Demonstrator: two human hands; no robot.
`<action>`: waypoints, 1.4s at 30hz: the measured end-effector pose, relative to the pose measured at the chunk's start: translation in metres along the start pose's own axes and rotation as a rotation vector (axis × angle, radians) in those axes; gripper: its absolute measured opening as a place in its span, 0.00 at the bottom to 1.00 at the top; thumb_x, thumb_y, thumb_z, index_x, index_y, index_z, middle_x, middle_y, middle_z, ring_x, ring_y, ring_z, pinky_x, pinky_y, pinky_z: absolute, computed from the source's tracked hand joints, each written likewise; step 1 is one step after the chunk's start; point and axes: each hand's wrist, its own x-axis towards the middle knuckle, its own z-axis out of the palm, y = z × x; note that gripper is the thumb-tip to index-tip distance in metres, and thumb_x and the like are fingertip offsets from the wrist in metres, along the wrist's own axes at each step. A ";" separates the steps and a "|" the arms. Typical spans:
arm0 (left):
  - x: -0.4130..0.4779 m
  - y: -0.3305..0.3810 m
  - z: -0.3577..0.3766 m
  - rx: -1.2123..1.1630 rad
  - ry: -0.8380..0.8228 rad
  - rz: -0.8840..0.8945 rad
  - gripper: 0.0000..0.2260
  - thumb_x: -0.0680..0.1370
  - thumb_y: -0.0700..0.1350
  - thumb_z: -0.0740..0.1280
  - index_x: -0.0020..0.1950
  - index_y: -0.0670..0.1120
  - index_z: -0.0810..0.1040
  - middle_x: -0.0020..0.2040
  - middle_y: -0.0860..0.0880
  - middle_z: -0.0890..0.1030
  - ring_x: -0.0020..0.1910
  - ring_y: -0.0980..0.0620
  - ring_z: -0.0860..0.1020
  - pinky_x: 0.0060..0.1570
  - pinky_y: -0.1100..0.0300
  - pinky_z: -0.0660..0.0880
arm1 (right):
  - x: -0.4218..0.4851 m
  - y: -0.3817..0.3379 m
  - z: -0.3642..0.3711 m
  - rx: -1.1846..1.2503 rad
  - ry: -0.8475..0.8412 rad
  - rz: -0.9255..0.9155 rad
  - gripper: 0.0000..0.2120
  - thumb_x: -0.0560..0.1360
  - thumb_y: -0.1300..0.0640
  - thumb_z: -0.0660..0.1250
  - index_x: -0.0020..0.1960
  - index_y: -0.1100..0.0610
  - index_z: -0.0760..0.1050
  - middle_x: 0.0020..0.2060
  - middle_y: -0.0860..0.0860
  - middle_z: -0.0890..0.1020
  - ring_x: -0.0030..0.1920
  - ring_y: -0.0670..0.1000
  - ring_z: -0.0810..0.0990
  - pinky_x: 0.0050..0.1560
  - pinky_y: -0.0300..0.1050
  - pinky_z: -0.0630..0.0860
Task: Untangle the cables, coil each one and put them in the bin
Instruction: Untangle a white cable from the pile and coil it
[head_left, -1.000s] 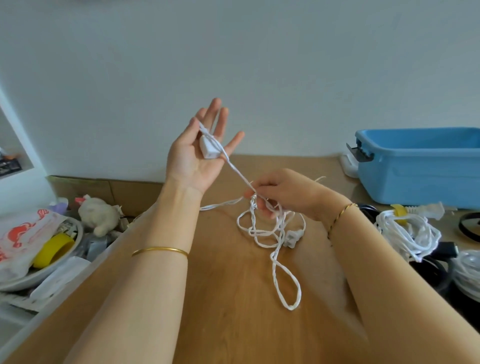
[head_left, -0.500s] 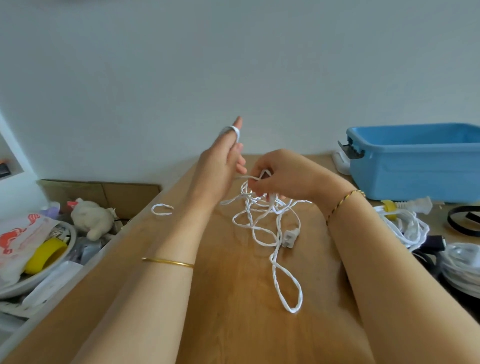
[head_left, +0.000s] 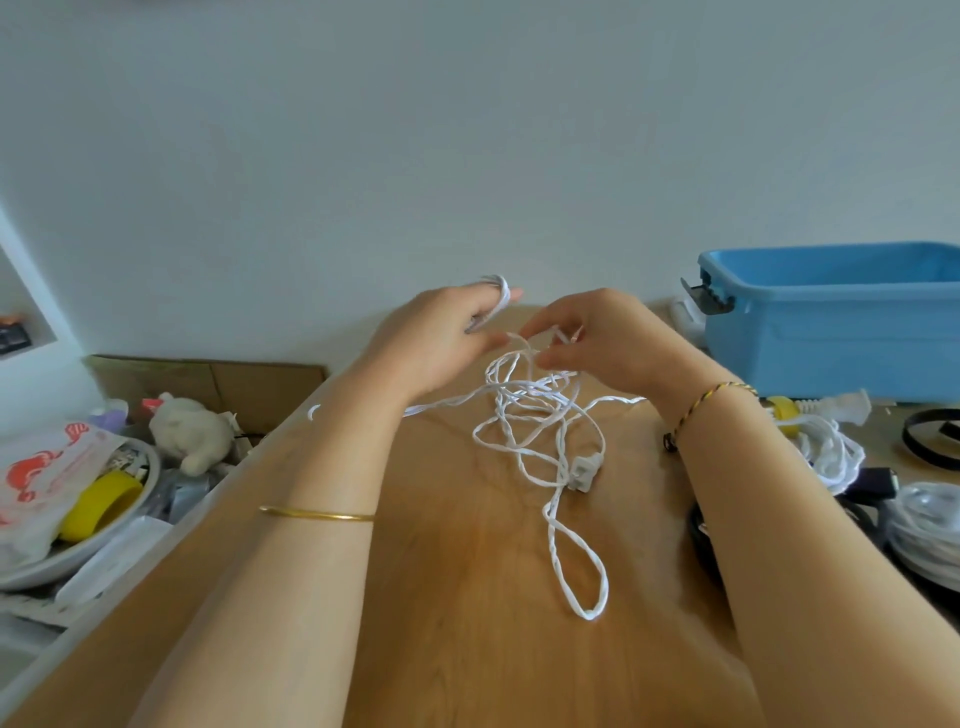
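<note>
A thin white cable (head_left: 540, 426) lies in loose loops on the wooden table (head_left: 467, 597), with a small white plug (head_left: 582, 474) among them and one long loop trailing toward me. My left hand (head_left: 436, 343) is raised with turns of the cable wound round its fingers. My right hand (head_left: 608, 343) pinches a strand of the same cable just beside the left hand. The blue bin (head_left: 831, 322) stands at the back right.
More cables lie at the right: a white coil with a yellow tie (head_left: 826, 447), black cables (head_left: 930, 436) and a clear bundle (head_left: 930, 525). Off the table's left edge are a bowl with a yellow tape roll (head_left: 101, 506) and a plush toy (head_left: 189, 431).
My left hand turned from palm-open and upright to lower and sideways, with cable now wrapped on its fingers. My right hand rose to meet it, lifting the strands.
</note>
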 end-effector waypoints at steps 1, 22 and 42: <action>0.000 -0.001 -0.001 0.053 0.061 -0.007 0.16 0.78 0.50 0.67 0.66 0.57 0.74 0.68 0.62 0.72 0.67 0.56 0.73 0.64 0.54 0.70 | -0.001 -0.001 0.001 0.046 0.007 0.008 0.10 0.73 0.61 0.68 0.52 0.50 0.80 0.40 0.54 0.80 0.34 0.47 0.75 0.37 0.38 0.74; 0.000 0.000 -0.004 0.299 0.567 -0.195 0.10 0.82 0.46 0.58 0.42 0.46 0.63 0.40 0.50 0.70 0.39 0.47 0.64 0.36 0.56 0.57 | 0.003 -0.002 0.019 -0.294 -0.156 0.277 0.13 0.74 0.66 0.61 0.55 0.61 0.80 0.49 0.56 0.81 0.49 0.57 0.79 0.51 0.48 0.76; 0.000 -0.003 0.010 -0.108 -0.017 -0.109 0.14 0.79 0.59 0.60 0.43 0.49 0.67 0.33 0.48 0.77 0.28 0.48 0.74 0.32 0.53 0.74 | 0.007 -0.016 -0.001 0.437 0.407 0.022 0.03 0.72 0.59 0.70 0.41 0.53 0.81 0.22 0.41 0.72 0.24 0.39 0.69 0.31 0.33 0.64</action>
